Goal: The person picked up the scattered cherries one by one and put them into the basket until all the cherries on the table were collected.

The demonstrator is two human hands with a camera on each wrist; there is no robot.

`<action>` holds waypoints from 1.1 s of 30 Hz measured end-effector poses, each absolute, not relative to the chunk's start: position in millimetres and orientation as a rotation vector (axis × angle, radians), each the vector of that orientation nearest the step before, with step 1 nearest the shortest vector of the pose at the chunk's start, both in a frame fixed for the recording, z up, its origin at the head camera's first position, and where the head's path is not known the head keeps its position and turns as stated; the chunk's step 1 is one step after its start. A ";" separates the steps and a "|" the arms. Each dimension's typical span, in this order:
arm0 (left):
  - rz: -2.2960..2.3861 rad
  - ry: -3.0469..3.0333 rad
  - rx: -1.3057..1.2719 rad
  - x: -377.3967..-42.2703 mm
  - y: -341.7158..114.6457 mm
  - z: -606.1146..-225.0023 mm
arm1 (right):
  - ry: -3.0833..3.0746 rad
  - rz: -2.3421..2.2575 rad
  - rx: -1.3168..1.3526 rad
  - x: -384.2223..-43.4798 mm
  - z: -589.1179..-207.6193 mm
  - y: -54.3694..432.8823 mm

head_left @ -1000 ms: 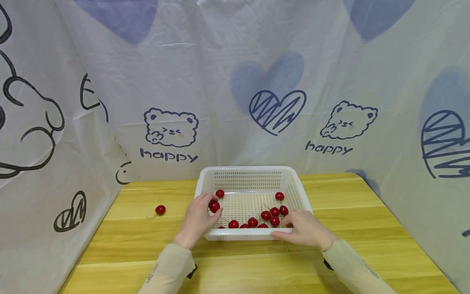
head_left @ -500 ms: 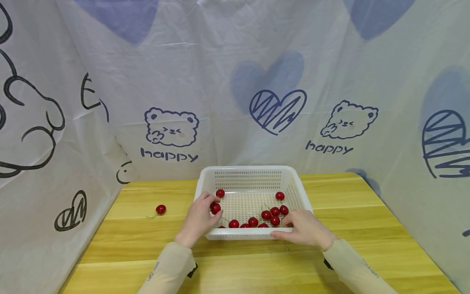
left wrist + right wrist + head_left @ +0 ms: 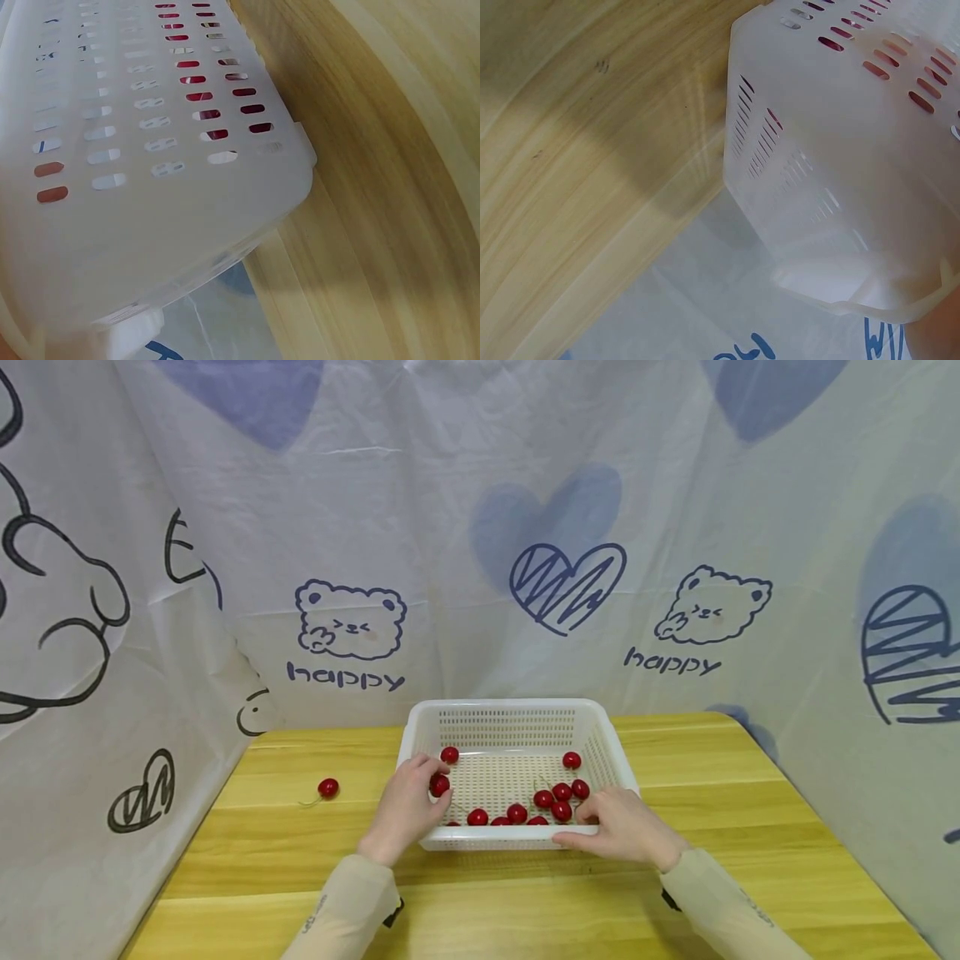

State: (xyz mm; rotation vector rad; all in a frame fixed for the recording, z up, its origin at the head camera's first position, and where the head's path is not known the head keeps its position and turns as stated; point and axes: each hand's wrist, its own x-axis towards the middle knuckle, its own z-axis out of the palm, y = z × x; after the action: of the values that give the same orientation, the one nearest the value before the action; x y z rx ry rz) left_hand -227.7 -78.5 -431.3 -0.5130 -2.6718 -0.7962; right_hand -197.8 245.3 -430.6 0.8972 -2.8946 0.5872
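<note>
A white plastic basket with slotted walls stands on the table with several red cherries inside. My left hand reaches over its front left corner, fingers bent inside. One cherry shows between the thumb and fingers; whether they pinch it or it lies below cannot be told. At the front right corner my right hand grips the basket's rim, thumb outside the front wall and fingers inside. Nearest those fingers lies another cherry. In both wrist views the basket's outer walls hide most of each hand.
A single cherry with a stem lies on the wooden table, left of the basket. A printed cloth hangs behind the table and along both sides. One cherry sits apart toward the basket's right wall.
The left hand's thumb and fingers have shifted slightly. A second cherry that showed beside those fingers is now hidden from view. The right hand and the basket stay put.
</note>
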 end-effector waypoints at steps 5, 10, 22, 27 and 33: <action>-0.771 -2.674 -0.498 -228.1 -78.5 -432.2 | -2.884 0.583 0.898 -198.2 -431.3 245.7; -0.781 -2.682 -0.478 -228.5 -78.3 -433.3 | -2.880 0.574 0.896 -197.8 -431.6 245.3; -0.814 -2.669 -0.464 -228.9 -78.4 -434.9 | -2.881 0.572 0.893 -197.7 -430.5 245.2; -0.812 -2.660 -0.469 -229.0 -79.2 -435.2 | -2.878 0.567 0.896 -197.9 -430.5 245.3; -0.820 -2.632 -0.474 -228.3 -80.6 -434.7 | -2.877 0.568 0.900 -197.8 -430.3 245.1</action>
State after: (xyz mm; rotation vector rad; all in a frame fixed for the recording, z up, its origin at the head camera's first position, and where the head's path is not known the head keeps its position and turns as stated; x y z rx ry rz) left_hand -228.3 -80.6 -434.7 -0.4736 -2.6316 -0.8200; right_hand -197.8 245.1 -430.3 0.9001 -2.8768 0.5677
